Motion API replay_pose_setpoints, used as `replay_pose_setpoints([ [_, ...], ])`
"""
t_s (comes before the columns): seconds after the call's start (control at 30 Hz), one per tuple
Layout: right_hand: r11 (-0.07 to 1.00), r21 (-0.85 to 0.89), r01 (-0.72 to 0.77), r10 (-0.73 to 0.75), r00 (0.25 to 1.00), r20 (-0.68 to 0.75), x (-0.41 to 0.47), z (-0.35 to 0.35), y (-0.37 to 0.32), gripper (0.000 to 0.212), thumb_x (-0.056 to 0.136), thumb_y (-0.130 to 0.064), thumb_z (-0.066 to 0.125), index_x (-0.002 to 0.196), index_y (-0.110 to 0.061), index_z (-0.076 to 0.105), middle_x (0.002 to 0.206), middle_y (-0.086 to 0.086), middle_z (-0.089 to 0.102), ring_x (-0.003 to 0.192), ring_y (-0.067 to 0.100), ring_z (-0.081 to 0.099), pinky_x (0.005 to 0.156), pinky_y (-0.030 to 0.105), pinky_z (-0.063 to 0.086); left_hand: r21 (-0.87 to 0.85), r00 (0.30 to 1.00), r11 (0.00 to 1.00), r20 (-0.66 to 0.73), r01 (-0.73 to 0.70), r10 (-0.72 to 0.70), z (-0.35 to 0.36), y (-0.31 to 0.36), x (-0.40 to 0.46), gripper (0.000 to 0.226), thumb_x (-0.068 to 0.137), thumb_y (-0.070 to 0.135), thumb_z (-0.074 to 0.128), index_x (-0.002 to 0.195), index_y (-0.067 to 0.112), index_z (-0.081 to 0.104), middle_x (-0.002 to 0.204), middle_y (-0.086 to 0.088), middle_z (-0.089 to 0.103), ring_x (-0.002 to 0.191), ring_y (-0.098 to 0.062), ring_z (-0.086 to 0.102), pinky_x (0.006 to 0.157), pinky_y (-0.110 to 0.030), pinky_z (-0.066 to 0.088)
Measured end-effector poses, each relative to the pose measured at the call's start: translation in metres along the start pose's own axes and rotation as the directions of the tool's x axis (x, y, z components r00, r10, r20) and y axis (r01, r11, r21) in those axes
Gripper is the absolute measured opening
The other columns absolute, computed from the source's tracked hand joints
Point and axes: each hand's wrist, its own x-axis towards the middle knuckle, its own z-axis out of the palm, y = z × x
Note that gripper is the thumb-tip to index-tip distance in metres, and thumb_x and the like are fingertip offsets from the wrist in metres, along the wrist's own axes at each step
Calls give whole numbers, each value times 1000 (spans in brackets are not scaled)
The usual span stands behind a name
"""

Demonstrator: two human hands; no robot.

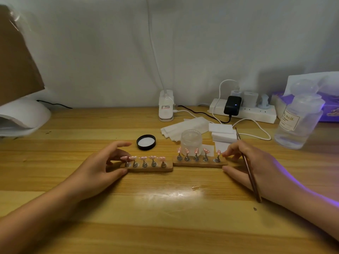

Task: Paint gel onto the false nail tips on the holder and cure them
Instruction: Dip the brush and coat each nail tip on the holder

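Left hand [102,166]: my thumb and fingers curl round the left end of the left holder [148,166].
Right hand [251,162]: my thumb and fingertips pinch the right end of the right holder [200,163], with the brush [247,165] tucked between my fingers.
Nail tips [143,158]: pink, five standing on each holder.
Holders: end to end, mid-table.
Gel jar [190,141]: open, just behind the right holder.
Black lid [146,142]: left of the jar.
Curing lamp [22,116]: far left.

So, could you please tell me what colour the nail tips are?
Pink nail tips, clearest in the head view.
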Motion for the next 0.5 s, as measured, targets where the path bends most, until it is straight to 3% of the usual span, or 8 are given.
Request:
replay_pose_setpoints([
  [0.2, 996, 86, 4, -10, 998, 69, 14, -1, 0, 30, 74, -24, 75, 86, -33, 48, 85, -13, 58, 83, -5, 54, 69, 8, 42, -47, 999, 999, -52, -11, 8, 4, 0, 8, 62, 78, -4, 65, 109, 44, 43, 101, 12, 63, 101, 3, 56, 81, -10, 42],
  [0.33, 992, 128, 11, -21, 997, 78, 8, -8, 5, 29, 72, -23, 76, 85, -27, 52, 82, -8, 61, 81, 1, 57, 70, 14, 45, -48, 997, 999, -79, -3, 0, 6, 0, 8, 60, 78, -4, 66, 113, 40, 44, 100, 12, 62, 101, 3, 55, 82, -13, 41],
  [0.5, 980, 196, 22, -39, 996, 85, -8, -15, 8, 29, 68, -29, 77, 81, -34, 51, 91, -19, 62, 84, 7, 60, 72, 18, 48, -17, 990, 1000, -142, 7, -9, 14, 6, 11, 60, 77, -1, 67, 119, 34, 43, 99, 18, 58, 96, 6, 52, 74, -9, 39],
])
